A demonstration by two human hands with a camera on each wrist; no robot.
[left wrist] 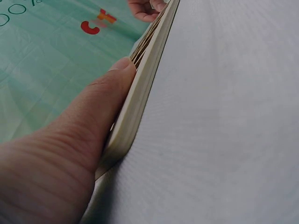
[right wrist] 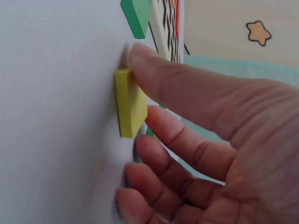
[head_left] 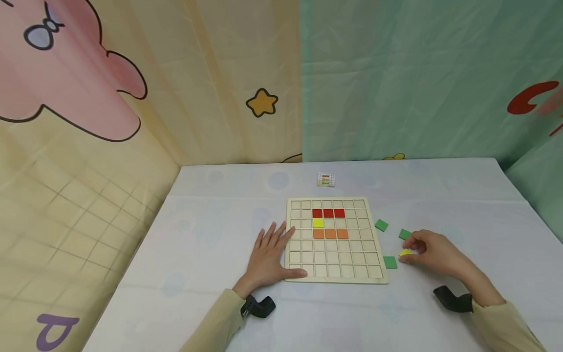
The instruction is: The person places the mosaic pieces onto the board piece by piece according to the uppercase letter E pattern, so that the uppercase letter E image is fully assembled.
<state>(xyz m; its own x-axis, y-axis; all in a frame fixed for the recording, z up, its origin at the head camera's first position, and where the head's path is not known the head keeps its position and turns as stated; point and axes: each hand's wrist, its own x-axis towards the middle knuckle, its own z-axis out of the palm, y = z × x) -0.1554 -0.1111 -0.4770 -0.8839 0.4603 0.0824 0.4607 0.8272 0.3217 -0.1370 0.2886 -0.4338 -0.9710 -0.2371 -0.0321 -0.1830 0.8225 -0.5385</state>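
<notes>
A wooden grid board (head_left: 344, 270) lies on the table, with a row of red tiles (head_left: 328, 213), one yellow tile (head_left: 318, 223) and a row of orange tiles (head_left: 331, 233) in its squares. My left hand (head_left: 269, 258) rests spread on the board's left side, its thumb along the near rim; the left wrist view shows that thumb (left wrist: 100, 100) on the frame. Right of the board, my right hand (head_left: 435, 252) pinches a loose yellow square tile (right wrist: 125, 103) between thumb and index finger, at the tabletop. The other fingers curl beside it.
Green tiles lie right of the board: one near its upper right (head_left: 381, 225), another (head_left: 404, 234) by my right fingertips, a third (head_left: 390, 262) against the board's edge. Behind the board is a small pattern card (head_left: 326, 180). Curtains hang past the white table's (head_left: 211, 220) far edge.
</notes>
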